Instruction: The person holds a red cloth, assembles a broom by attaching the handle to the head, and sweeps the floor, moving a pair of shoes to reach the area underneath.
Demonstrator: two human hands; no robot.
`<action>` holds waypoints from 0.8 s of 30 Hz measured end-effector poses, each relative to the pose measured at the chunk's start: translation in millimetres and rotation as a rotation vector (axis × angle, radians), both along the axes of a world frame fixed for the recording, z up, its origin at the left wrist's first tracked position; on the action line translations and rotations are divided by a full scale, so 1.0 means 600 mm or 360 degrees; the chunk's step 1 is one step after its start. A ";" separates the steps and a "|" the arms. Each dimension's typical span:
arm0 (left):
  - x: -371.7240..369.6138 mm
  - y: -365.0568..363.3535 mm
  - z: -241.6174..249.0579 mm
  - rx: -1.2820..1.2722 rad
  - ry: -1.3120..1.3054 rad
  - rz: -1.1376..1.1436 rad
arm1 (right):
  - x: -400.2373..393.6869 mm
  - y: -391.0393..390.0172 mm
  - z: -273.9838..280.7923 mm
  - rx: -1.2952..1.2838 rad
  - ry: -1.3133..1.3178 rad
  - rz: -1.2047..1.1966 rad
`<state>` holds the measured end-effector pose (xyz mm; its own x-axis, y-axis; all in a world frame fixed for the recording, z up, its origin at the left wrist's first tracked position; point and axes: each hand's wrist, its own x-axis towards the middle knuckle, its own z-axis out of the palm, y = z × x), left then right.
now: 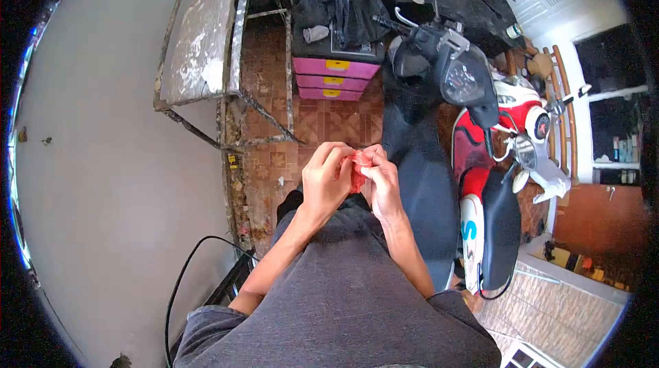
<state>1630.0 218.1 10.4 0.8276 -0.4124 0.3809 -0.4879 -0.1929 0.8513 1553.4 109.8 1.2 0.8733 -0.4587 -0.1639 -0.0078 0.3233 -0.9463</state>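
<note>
A crumpled, thin red piece of material (357,177), perhaps a plastic bag, is held between both hands in front of my body. My left hand (325,179) pinches it from the left with bent fingers. From the right, my right hand (383,182) grips its upper part, with the thumb pressed on it. Both sets of fingertips meet near the top of the red material and hide part of it. The exact kind of thing is not clear.
A paint-spattered scaffold frame (199,38) stands at the left by a pale wall (123,128). Ahead is a pink drawer unit (336,66) with bags on top. A dark motorbike seat (419,162) is close on the right, with a red and white scooter (473,182) beyond it.
</note>
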 end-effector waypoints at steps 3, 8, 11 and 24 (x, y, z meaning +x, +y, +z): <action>0.043 -0.055 0.022 0.0072 -0.0105 0.0031 | 0.043 -0.055 0.011 0.0224 -0.0056 0.0135; 0.127 -0.143 0.051 0.0038 0.0032 0.0154 | 0.109 -0.152 0.005 -0.0445 -0.0167 0.0123; 0.143 -0.187 0.060 0.0028 0.0008 -0.0047 | 0.142 -0.186 0.021 -0.0535 -0.0168 -0.0017; 0.205 -0.287 0.066 -0.0390 0.1010 -0.0182 | 0.210 -0.304 0.040 -0.0971 -0.0284 -0.0199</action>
<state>1752.9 46.0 50.3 0.8777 -0.4741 -0.0694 0.1133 0.0646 0.9915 1679.1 -72.7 25.0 0.7971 -0.5236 0.3008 0.1691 -0.2847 -0.9436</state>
